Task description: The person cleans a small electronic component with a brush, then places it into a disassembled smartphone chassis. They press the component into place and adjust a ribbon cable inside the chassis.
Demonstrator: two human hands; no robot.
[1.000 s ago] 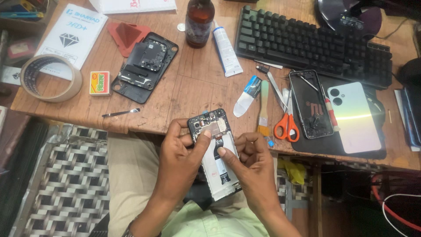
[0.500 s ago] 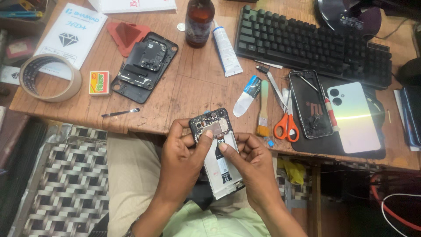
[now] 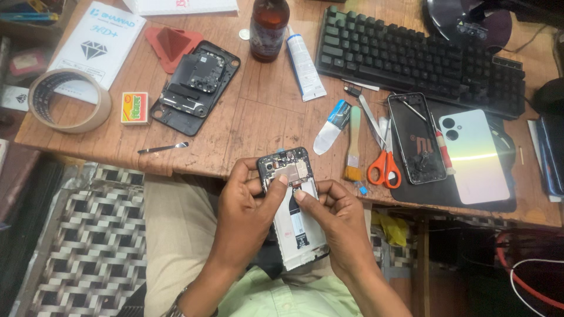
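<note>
Head view, both hands (image 3: 249, 205) gripping opened phone (image 3: 292, 205) past desk edge (image 3: 194, 170)

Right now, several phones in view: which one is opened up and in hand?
The opened phone held over the lap by both hands, circuit board exposed. The pale phone lies closed on the desk; the dark phone beside it is untouched.

both hands (image 3: 294, 217) hold opened phone (image 3: 292, 199) over lap, thumbs on its circuit board, desk (image 3: 258, 117) behind.

opened phone (image 3: 292, 205) edges hidden by hands, bottle (image 3: 269, 23) top cut off
</note>
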